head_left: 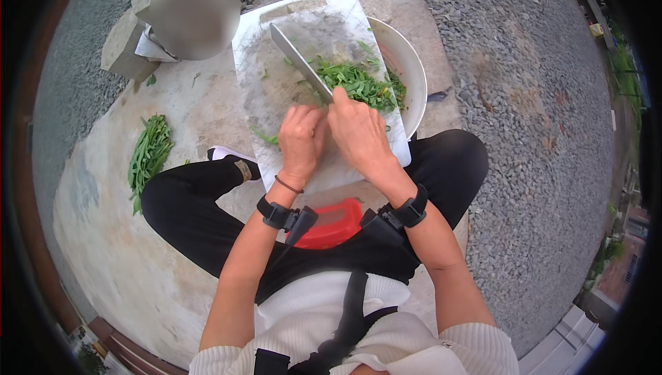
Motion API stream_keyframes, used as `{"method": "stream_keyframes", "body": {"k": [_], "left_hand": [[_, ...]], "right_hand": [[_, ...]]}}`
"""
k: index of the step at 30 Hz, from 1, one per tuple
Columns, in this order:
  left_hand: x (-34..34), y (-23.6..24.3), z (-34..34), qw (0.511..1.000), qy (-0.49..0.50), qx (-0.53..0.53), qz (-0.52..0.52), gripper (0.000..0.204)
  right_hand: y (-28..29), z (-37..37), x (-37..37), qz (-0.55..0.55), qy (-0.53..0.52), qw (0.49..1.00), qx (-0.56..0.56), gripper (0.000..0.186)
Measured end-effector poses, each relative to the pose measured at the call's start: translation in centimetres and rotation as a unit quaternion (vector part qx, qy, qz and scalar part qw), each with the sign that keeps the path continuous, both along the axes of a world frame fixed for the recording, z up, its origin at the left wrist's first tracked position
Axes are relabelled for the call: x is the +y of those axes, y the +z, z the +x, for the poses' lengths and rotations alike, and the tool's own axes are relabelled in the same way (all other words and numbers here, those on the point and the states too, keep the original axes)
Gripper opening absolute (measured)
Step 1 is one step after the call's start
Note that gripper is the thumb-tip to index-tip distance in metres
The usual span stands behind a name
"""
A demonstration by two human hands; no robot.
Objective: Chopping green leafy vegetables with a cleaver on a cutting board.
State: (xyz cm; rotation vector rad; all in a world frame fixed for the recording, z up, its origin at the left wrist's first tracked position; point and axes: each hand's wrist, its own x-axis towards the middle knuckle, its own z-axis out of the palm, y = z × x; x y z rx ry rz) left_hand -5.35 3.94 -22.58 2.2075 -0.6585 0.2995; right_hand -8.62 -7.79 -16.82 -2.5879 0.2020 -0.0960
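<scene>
My right hand [358,125] is wrapped round the handle of a kitchen knife [298,58], whose blade points up and to the left over a white cutting board [248,72]. Chopped green leaves [355,85] lie in a heap to the right of the blade. Close by on the left, my left hand [301,138] is closed with its fingers curled down at the board; whatever they grip is hidden beneath them. A stray green stem [264,136] pokes out on the board to the left of that hand.
A white basin [416,99] stands partly under the board's right side. A bunch of greens [151,152] lies on the concrete at left. Between my legs sits a red plastic container [329,225]. Concrete blocks [127,51] stand at upper left; gravel [531,168] spreads to the right.
</scene>
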Motion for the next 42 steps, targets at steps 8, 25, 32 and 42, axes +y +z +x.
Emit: {"method": "stream_keyframes", "body": {"k": [8,25,32,42], "left_hand": [[0.0,0.1,-0.3,1.000,0.026,-0.005,-0.002,0.013],[0.0,-0.3,-0.3,1.000,0.001,0.016,0.008,0.013],[0.5,0.9,-1.3,0.999,-0.022,-0.014,0.026,0.018],[1.0,0.5,-0.2,1.000,0.020,0.005,0.010,0.016]], "right_hand": [[1.8,-2.5,-2.8,0.110,-0.036,0.993,0.002,0.017],[1.1,-2.7,-0.1,-0.006,0.017,0.998,0.065,0.017],[0.0,-0.6,-0.6,0.087,-0.027,0.996,0.006,0.017],[2.4,-3.4,-2.7,0.139,-0.032,0.989,0.044,0.017]]}}
